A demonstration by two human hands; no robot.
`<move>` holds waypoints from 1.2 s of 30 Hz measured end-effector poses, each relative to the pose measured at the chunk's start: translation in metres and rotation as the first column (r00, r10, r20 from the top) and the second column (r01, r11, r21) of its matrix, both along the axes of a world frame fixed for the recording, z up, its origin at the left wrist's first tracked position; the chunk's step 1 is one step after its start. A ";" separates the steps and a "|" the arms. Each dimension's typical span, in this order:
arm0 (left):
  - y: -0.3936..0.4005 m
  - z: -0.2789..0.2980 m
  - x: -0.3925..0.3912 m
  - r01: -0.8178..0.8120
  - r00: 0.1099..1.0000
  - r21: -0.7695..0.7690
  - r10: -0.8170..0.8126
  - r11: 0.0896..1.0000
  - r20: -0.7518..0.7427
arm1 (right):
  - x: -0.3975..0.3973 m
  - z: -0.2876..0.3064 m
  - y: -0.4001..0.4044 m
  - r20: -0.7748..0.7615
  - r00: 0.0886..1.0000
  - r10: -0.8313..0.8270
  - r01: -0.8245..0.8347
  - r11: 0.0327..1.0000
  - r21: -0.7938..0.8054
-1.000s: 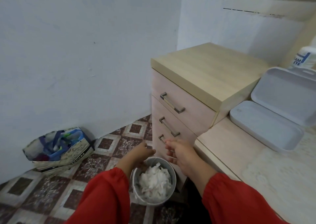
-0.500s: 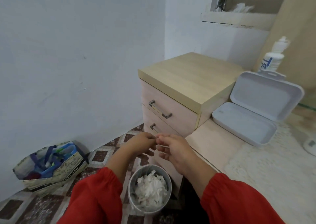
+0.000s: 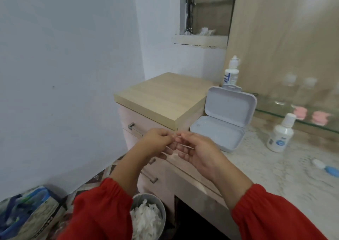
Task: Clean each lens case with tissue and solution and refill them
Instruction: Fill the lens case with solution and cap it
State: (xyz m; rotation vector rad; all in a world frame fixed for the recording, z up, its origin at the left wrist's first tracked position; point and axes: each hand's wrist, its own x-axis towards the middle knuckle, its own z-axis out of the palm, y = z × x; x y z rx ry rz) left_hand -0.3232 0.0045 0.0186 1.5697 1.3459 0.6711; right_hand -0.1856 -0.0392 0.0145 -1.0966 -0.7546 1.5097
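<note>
My left hand (image 3: 156,140) and my right hand (image 3: 196,152) meet fingertip to fingertip in front of the drawer unit (image 3: 161,96). The left fingers are curled, and the right palm faces up with relaxed fingers. A thin pale sliver shows between them; I cannot tell what it is. A blue and white lens case (image 3: 327,168) lies on the counter at the far right. A white solution bottle (image 3: 280,137) stands behind it. Two pink lens cases (image 3: 300,112) sit blurred on a glass shelf.
An open white box (image 3: 218,131) rests on the counter beside the drawers, with a second bottle (image 3: 231,74) behind it. A metal bin (image 3: 146,197) full of used tissue (image 3: 146,221) stands on the floor under my arms. A printed bag (image 3: 27,214) leans on the wall at the left.
My hands rose from over the bin to drawer height and came together. The view swung up and right, bringing the counter, bottles and lens cases into sight.
</note>
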 end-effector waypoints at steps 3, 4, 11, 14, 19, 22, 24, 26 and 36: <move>0.001 0.007 0.039 0.057 0.998 0.020 -0.057 0.998 0.031 | 0.032 0.007 -0.006 0.007 0.995 -0.095 0.095 0.995 0.030; 0.002 0.008 0.052 0.078 0.996 0.029 -0.079 0.997 0.043 | 0.043 0.008 -0.009 0.003 0.992 -0.125 0.124 0.991 0.043; -0.002 0.007 0.149 0.191 0.977 0.043 -0.194 0.981 0.088 | 0.124 0.010 -0.035 0.028 0.943 -0.333 0.327 0.936 0.132; -0.001 -0.001 0.186 0.219 0.965 0.106 -0.231 0.970 0.121 | 0.160 0.007 -0.052 0.068 0.901 -0.429 0.412 0.893 0.178; -0.002 -0.014 0.234 0.297 0.941 0.168 -0.318 0.940 0.115 | 0.210 0.002 -0.078 0.136 0.806 -0.576 0.539 0.809 0.236; -0.002 -0.023 0.254 0.352 0.927 0.130 -0.364 0.927 0.086 | 0.234 -0.001 -0.089 0.180 0.753 -0.633 0.582 0.768 0.267; 0.000 -0.030 0.265 0.359 0.923 0.111 -0.370 0.927 0.106 | 0.248 -0.003 -0.094 0.196 0.724 -0.661 0.604 0.746 0.282; 0.000 -0.037 0.275 0.362 0.910 0.108 -0.376 0.926 0.176 | 0.260 -0.006 -0.098 0.201 0.691 -0.694 0.632 0.716 0.298; -0.013 -0.049 0.285 0.267 0.732 0.096 -0.267 0.959 0.627 | 0.281 -0.026 -0.107 0.204 0.558 -0.804 0.725 0.592 0.351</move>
